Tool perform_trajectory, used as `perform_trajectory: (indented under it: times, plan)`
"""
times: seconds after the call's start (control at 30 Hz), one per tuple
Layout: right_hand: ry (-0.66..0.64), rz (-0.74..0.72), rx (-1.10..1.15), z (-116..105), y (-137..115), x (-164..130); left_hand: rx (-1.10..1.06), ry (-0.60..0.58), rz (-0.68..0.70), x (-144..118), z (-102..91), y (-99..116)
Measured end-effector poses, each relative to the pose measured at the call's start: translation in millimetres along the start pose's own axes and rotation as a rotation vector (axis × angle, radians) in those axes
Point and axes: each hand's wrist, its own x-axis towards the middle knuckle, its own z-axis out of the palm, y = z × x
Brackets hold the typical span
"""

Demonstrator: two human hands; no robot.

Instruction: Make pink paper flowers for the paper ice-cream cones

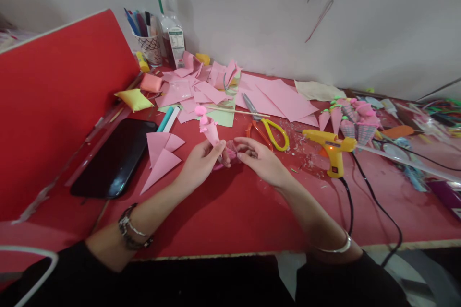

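My left hand [206, 160] is closed around the lower part of a small pink paper cone [210, 130], which is topped with bright pink balls. My right hand [260, 158] is just to the right, thumb and fingertips pinched together over a soft pink bit [230, 154]. Whether that bit is clay or a wrapper I cannot make out. Folded pink paper triangles [162, 160] lie left of my left hand. Beyond my right hand rest scissors [268, 127] with yellow and orange handles, blades pointing away.
A yellow hot glue gun [331, 146] with its light on stands at right, its black cord running over the table edge. Finished cones [349, 115] cluster behind it. A black phone [117, 158] lies left; pink paper sheets [281, 98], a bottle [173, 33] and a pen cup [149, 48] line the back.
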Motion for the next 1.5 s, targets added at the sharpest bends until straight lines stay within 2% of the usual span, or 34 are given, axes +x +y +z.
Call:
perform_trajectory:
  times: [0.13, 0.33, 0.67, 0.93, 1.07, 1.13, 1.23, 1.37, 1.5]
  plan:
    - [0.015, 0.050, 0.182, -1.8, -1.0, 0.7, 0.007, 0.005, -0.014, -0.7, 1.0, 1.6]
    - [-0.011, 0.078, 0.005, -2.5, -3.5, 1.0, 0.005, 0.011, -0.010, 0.0, 2.0, 0.1]
    - [0.063, 0.171, 0.411, 0.0, -5.3, 3.7, 0.009, 0.008, -0.021, -0.6, -0.1, 0.1]
    - [-0.041, 0.219, 0.224, -3.3, -6.0, 1.2, -0.011, -0.011, 0.001, 0.5, 0.5, -3.2]
    - [-0.122, 0.153, 0.148, -4.6, -3.5, 0.2, -0.037, -0.026, -0.026, 0.2, 0.5, -3.9]
    - [-0.113, 0.077, 0.123, -3.9, -3.1, -0.4, -0.042, -0.020, -0.042, 0.4, 0.3, -4.3]
    - [-0.031, -0.046, 0.075, -1.6, -3.2, -0.9, -0.025, 0.001, -0.044, 1.0, -0.4, -4.6]
    - [0.035, -0.102, -0.069, -0.7, -0.4, -0.5, -0.021, 0.009, -0.017, 1.6, -0.8, -4.3]
    - [-0.041, -0.118, -0.132, -3.8, 3.3, 0.3, -0.032, 0.009, -0.026, 1.5, -0.2, -3.8]
